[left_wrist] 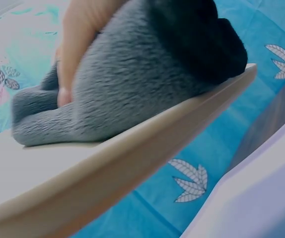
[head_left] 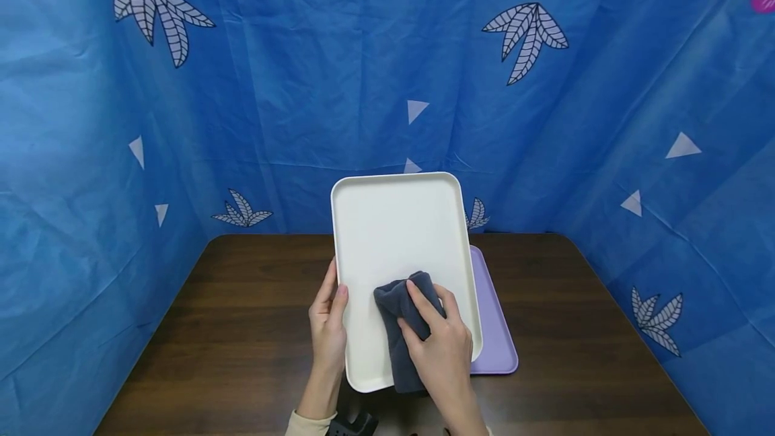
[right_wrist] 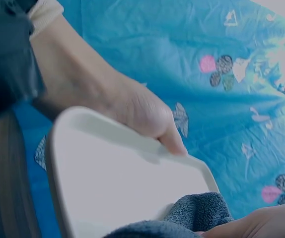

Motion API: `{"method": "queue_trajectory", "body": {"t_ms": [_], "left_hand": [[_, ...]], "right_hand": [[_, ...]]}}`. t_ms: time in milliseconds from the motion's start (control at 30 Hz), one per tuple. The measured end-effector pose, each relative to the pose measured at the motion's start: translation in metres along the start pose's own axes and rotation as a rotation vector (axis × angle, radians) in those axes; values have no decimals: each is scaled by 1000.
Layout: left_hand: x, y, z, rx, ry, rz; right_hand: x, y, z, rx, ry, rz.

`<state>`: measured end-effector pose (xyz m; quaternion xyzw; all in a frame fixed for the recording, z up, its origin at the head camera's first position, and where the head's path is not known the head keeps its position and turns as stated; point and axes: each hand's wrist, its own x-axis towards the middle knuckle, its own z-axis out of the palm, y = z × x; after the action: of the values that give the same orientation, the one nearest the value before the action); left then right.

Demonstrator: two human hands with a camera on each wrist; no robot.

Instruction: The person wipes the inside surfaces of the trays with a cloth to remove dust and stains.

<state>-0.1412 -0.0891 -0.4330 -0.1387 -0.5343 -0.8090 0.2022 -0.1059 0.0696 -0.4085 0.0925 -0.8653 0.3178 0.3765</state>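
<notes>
A white tray (head_left: 396,227) with a low raised rim is held up off the table, tilted toward the head camera. My left hand (head_left: 329,328) grips its left edge, the thumb over the rim and the other fingers mostly hidden behind. In my right hand (head_left: 445,342) is a dark grey cloth (head_left: 402,315), bunched under the fingers and lying against the lower right part of the tray. The left wrist view shows the fuzzy cloth (left_wrist: 117,84) folded on the tray's surface. In the right wrist view the left hand (right_wrist: 147,111) holds the tray's far rim.
A purple tray (head_left: 493,321) lies on the brown wooden table (head_left: 242,328), partly hidden behind the white one. Blue patterned curtains (head_left: 303,86) hang behind the table and along both sides. A black wrist strap part (head_left: 354,424) shows at the bottom edge.
</notes>
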Motion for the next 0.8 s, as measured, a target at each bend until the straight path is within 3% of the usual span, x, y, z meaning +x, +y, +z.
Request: {"method": "queue_trajectory", "body": {"t_ms": [500, 800], "left_hand": [[-1, 1, -1, -11, 1, 4], [1, 2, -1, -10, 3, 8]], "right_hand": [[6, 27, -16, -28, 16, 218], [9, 34, -19, -24, 13, 300]]}}
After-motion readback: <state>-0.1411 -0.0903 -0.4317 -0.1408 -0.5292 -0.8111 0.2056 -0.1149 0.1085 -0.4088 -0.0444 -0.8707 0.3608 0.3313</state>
